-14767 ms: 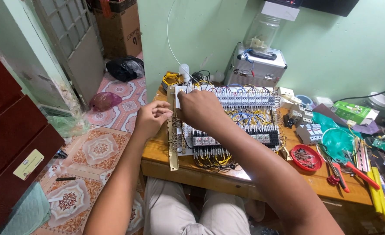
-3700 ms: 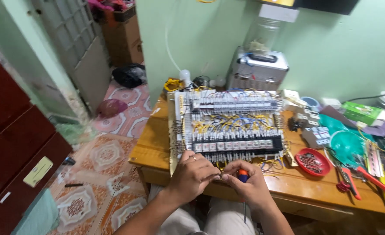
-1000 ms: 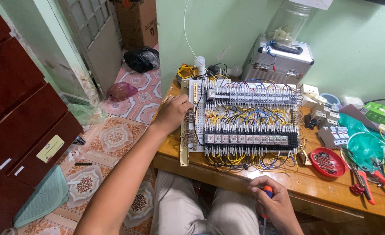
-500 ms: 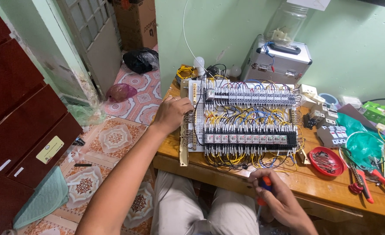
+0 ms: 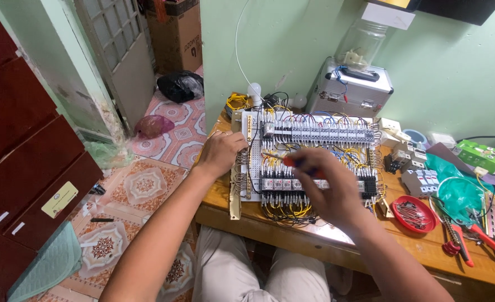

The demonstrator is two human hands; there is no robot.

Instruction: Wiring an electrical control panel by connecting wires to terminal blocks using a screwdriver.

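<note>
Right hand (image 5: 328,187) with screwdriver (image 5: 292,163) — over panel (image 5: 314,162)

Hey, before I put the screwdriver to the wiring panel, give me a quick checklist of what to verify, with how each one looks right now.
1. Left hand steadies the wiring panel at its left edge: ok.
2. Right hand grips the screwdriver, orange handle showing: ok.
3. Screwdriver tip seated on a terminal screw: cannot tell, the shot is blurred there.
4. Panel lies flat on the wooden table: ok.
5. Panel is unpowered: cannot tell.
6. Loose tools kept off the panel; the red pliers and red dish lie to its right: ok.
</note>
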